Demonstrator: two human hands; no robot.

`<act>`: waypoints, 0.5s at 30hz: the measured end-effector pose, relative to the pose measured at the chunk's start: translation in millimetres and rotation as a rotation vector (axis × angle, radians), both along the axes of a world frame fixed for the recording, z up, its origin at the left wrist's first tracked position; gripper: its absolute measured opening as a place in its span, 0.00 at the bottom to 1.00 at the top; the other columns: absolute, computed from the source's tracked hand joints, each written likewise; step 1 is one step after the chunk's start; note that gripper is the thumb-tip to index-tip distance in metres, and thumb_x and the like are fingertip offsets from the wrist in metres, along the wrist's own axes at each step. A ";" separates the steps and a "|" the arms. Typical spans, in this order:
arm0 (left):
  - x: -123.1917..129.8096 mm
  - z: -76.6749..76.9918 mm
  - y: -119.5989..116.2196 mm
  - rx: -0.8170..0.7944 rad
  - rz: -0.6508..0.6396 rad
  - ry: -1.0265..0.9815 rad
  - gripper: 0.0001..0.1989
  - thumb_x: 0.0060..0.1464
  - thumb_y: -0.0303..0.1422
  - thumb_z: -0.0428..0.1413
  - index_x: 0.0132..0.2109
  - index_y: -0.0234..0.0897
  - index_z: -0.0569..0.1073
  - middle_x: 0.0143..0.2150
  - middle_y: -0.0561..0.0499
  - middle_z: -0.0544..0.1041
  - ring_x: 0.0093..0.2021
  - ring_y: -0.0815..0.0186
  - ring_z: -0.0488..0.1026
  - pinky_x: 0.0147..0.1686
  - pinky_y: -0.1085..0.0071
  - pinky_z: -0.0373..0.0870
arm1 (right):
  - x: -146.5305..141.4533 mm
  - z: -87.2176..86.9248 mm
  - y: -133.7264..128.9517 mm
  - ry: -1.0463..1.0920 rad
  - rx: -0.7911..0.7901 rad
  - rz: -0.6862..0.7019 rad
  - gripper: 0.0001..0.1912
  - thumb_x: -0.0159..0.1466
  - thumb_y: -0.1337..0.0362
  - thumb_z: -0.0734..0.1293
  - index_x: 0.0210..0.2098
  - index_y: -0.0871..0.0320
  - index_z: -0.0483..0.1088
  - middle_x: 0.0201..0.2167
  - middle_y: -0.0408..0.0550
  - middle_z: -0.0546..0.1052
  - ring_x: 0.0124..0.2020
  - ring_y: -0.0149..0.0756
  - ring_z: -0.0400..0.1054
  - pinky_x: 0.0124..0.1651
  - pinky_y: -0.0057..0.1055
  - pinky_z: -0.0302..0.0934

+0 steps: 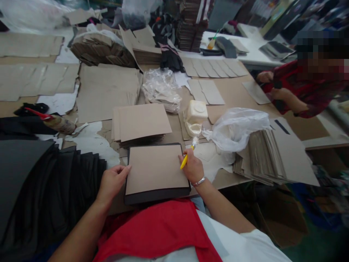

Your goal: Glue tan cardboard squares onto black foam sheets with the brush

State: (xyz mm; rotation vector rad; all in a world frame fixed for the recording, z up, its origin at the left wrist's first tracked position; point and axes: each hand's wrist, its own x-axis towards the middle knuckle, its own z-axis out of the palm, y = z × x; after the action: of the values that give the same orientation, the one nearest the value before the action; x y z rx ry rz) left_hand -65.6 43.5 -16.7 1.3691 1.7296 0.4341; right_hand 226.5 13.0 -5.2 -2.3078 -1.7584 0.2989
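Note:
A tan cardboard sheet (pixel 155 169) lies on a stack of black sheets (pixel 158 196) directly in front of me. At its left edge, my left hand (pixel 114 180) is closed, thumb and fingers meeting at the cardboard's side. My right hand (pixel 193 168) is wrapped round a brush with a yellow handle (pixel 184 161), beside the sheet's right edge. The brush's whitish bristles point away from me, toward a cut-open cream plastic jug (pixel 196 111). Just beyond the black stack sits a pile of similar tan cardboard sheets (pixel 145 122).
Black folded pieces (pixel 54 182) are heaped at left, near a red-tipped bottle (pixel 58 122). Right of the jug lie a clear plastic bag (pixel 240 127) and a cardboard stack (pixel 286 153). Another person (pixel 302 87) works at the far right. Overlapping grey boards (pixel 215 67) cover the table's back.

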 end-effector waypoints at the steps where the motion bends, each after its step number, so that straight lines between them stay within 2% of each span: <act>1: 0.1 0.9 0.9 0.008 -0.013 -0.002 0.22 0.48 0.50 0.52 0.26 0.34 0.74 0.22 0.52 0.72 0.25 0.67 0.68 0.24 0.75 0.61 | -0.8 -0.3 -0.7 -0.011 -0.001 0.008 0.10 0.64 0.59 0.60 0.40 0.59 0.63 0.23 0.44 0.72 0.21 0.31 0.64 0.25 0.25 0.45; 9: -4.4 11.7 15.6 0.041 -0.176 0.080 0.16 0.51 0.43 0.53 0.23 0.36 0.69 0.17 0.55 0.66 0.22 0.69 0.65 0.24 0.74 0.57 | -8.9 -1.7 1.9 -0.106 -0.014 0.023 0.12 0.65 0.58 0.60 0.42 0.61 0.64 0.24 0.48 0.69 0.21 0.30 0.56 0.27 0.28 0.40; 15: -4.9 16.0 14.6 0.041 -0.191 0.078 0.15 0.52 0.40 0.54 0.23 0.36 0.67 0.16 0.57 0.63 0.20 0.71 0.63 0.23 0.75 0.57 | -11.9 1.9 -1.3 -0.135 -0.024 0.035 0.12 0.66 0.58 0.58 0.44 0.60 0.64 0.26 0.48 0.69 0.22 0.30 0.54 0.27 0.29 0.40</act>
State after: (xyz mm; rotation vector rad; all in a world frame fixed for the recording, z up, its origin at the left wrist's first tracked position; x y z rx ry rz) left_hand -70.5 58.1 -0.6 1.5830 1.6408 0.3150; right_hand 214.6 11.7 -3.2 -2.3659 -1.8694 0.1748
